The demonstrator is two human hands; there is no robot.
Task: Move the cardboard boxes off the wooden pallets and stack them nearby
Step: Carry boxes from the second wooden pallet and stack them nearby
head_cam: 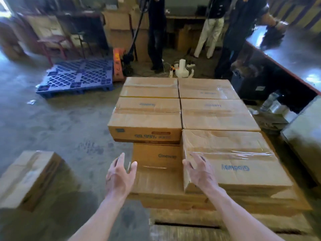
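Note:
Several taped cardboard boxes sit stacked on a wooden pallet (182,221) in front of me. The nearest top box (243,160) is at the right front, with blue lettering on its lid. My right hand (198,169) rests on its near left corner, fingers spread over the edge. My left hand (119,173) hovers open, fingers apart, just left of a lower box (156,159) where the top layer has a gap. Another top box (145,122) lies behind that gap. A single cardboard box (27,178) stands on the floor at the left.
A blue plastic pallet (78,77) lies on the concrete floor at the back left. People stand beyond the stack, near white items and cables (182,68) on the floor. A dark counter (286,54) runs along the right. Shelving and more boxes fill the back.

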